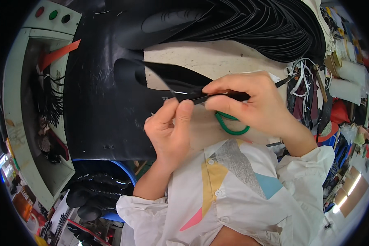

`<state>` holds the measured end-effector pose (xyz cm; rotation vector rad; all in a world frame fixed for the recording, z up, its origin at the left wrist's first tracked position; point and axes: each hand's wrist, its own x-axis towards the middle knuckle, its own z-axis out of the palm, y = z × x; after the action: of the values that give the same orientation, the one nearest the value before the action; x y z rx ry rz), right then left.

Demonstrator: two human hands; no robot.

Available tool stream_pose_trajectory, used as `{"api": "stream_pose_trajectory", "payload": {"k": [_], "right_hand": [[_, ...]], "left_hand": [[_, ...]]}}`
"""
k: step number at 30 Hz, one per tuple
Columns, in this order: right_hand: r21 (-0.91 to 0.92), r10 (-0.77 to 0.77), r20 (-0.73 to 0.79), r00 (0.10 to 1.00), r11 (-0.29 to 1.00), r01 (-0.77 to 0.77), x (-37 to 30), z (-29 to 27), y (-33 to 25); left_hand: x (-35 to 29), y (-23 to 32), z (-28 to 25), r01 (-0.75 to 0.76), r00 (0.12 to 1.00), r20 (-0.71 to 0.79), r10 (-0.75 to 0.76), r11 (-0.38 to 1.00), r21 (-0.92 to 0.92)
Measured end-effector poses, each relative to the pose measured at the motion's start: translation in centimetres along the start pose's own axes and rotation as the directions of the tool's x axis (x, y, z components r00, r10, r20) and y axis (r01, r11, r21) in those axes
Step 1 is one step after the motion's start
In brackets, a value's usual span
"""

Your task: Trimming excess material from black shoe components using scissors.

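My left hand [171, 127] pinches the near edge of a curved, thin black sheet piece [174, 76] between thumb and fingers. My right hand [254, 98] is closed on the same edge a little to the right, thumb below and fingers above. The piece bends upward there and has a shiny fold. Something narrow and black also shows inside the right hand's grip, but its kind is unclear. Just below that hand, green looped handles [237, 132], like those of scissors, lie on the pale tabletop [205, 55]; the rest of that tool is hidden.
A thick fanned stack of black sheet pieces [274, 28] lies at the far side. Black sheeting [98, 110] covers the left of the table. Further left stands a metal box [22, 90] with buttons. A blue bin [129, 172] sits below; tangled straps [305, 78] lie at right.
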<state>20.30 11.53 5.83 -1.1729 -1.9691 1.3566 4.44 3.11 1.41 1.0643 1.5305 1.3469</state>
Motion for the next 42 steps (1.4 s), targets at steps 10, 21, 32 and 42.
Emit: {"api": "stream_pose_trajectory", "payload": {"k": [10,21,32,42], "right_hand": [[-0.352,-0.508,-0.046,0.86,0.814,0.462,-1.6,-1.5,-0.1],[0.026,-0.084,0.03,0.996,0.996,0.084,-1.1,-1.9,-0.3],[0.396,-0.106,0.35,0.931,0.917,-0.045,0.0,0.2,1.1],[0.059,-0.398,0.151,0.905,0.917,0.394,-1.3,0.9,-0.5]], "left_hand": [[-0.3,0.7,-0.5,0.017,0.998,-0.064,-0.025,0.992,-0.127],[-2.0,0.6,-2.6,0.09,0.994,0.082,-0.066,0.935,-0.342],[-1.6,1.4,-3.0,0.269,0.963,0.183,-0.198,0.683,-0.679],[-1.1,3.9,-4.3,0.37,0.927,0.178,-0.331,0.717,-0.59]]}}
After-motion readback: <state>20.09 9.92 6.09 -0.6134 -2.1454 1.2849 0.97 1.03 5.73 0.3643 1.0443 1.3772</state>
